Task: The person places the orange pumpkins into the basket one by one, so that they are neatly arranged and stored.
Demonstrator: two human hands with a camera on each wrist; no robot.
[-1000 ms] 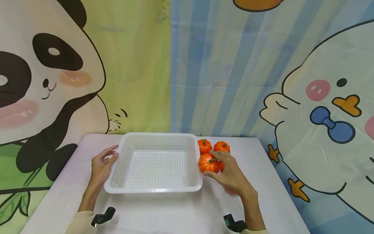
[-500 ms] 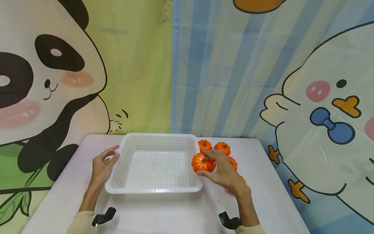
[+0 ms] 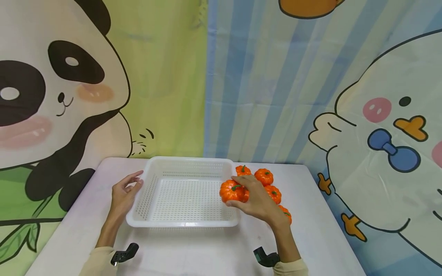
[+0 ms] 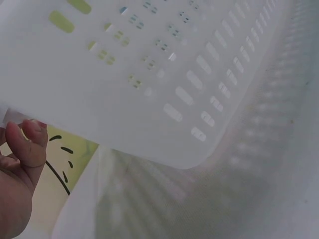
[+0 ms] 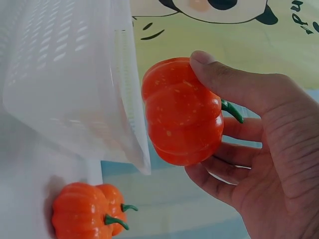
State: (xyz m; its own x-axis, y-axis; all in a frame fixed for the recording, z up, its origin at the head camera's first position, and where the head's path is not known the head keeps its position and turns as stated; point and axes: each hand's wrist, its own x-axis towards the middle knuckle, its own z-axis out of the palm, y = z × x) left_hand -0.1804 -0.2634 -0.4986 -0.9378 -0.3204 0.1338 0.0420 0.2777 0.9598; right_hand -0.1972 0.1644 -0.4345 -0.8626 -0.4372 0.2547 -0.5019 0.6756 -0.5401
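In the head view, my right hand point(image 3: 257, 199) holds a small orange pumpkin point(image 3: 229, 191) with a green stem over the right rim of a white plastic basket point(image 3: 183, 224). The right wrist view shows the thumb on one side of this pumpkin point(image 5: 182, 112) and the fingers around the other, just beside the basket wall point(image 5: 65, 94). My left hand point(image 3: 124, 193) is at the basket's left rim, fingers loosely bent; in the left wrist view its fingertips point(image 4: 32, 132) meet the rim edge.
Several more orange pumpkins stand on the white table point(image 3: 193, 253) right of the basket, among them a back one point(image 3: 264, 176), a middle one point(image 3: 274, 194) and one partly behind my right wrist point(image 3: 285, 214). A cartoon-printed curtain point(image 3: 238, 96) hangs behind the table.
My right hand has carried the pumpkin leftward from the group to above the basket's right rim, uncovering pumpkins behind it. My left hand and the basket stay in place.
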